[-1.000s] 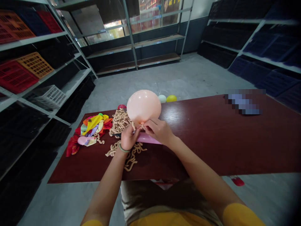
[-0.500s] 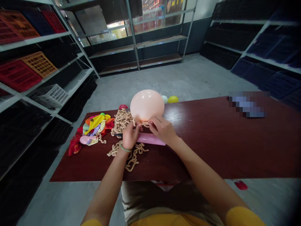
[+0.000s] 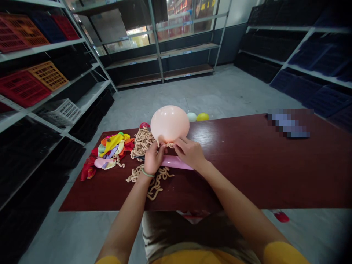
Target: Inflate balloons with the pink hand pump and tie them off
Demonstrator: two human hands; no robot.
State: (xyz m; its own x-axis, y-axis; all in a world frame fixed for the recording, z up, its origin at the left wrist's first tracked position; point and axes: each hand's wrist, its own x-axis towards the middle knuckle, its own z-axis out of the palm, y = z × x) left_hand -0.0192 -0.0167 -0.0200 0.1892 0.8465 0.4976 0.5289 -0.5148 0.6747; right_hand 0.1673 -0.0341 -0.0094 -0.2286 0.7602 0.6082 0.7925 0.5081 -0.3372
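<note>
A round, inflated pale pink balloon [image 3: 169, 123] stands above the table, its neck down between my two hands. My left hand [image 3: 153, 158] is closed in a pinch at the left of the neck, a green band on its wrist. From the right, my right hand [image 3: 191, 152] pinches at the same spot. A short piece of beige twisted cord [image 3: 170, 145] shows between the fingertips at the neck; its exact path is hidden. Under the hands lies a pink tube [image 3: 177, 162], partly covered. A heap of beige wavy cord pieces [image 3: 143, 142] sits left of the balloon, with more pieces [image 3: 158, 183] nearer me.
Several uninflated coloured balloons [image 3: 114, 146] lie on the left of the dark red table [image 3: 247, 165]. A blurred-out bluish object [image 3: 288, 123] rests at the far right. A yellow balloon [image 3: 202, 116] shows beyond the far edge. Shelves with crates [image 3: 24, 88] stand at the left.
The balloon has shifted slightly left and tilted a little. Both hands keep their pinch at its neck, almost unmoved.
</note>
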